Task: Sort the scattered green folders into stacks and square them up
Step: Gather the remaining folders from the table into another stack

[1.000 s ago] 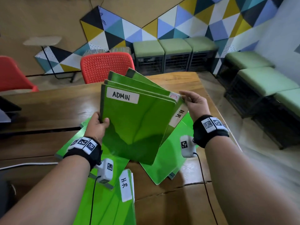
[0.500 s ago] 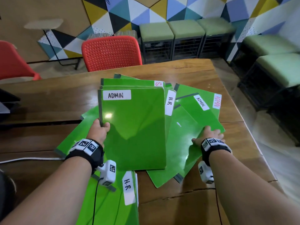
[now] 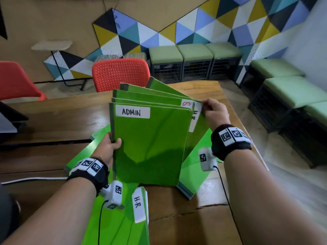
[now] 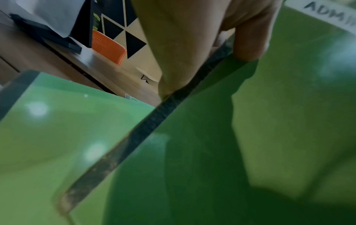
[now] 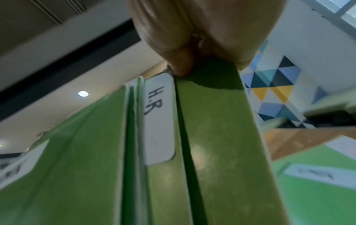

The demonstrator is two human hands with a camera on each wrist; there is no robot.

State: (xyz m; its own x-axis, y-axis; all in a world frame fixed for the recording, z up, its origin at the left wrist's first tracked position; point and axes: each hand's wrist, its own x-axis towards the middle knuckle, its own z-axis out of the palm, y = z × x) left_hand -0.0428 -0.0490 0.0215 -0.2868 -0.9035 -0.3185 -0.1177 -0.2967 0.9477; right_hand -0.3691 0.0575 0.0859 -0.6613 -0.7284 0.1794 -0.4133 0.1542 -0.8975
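Presently the left hand has its grip clenched on the spine edge of the upright bundle of green folders, ADMIN label facing the person, with the bundle's lower edge standing over the loose folders that lie scattered at the near edge of the counter. Half a second ago the bundle lay flat and the right hand rested on the folders towards the right edge; now the bundle is raised and the right hand pinches its top right corner beside the H.R label. Judged from this, squaring-up of one mixed bundle is in hand, and sorting by label is not yet done.
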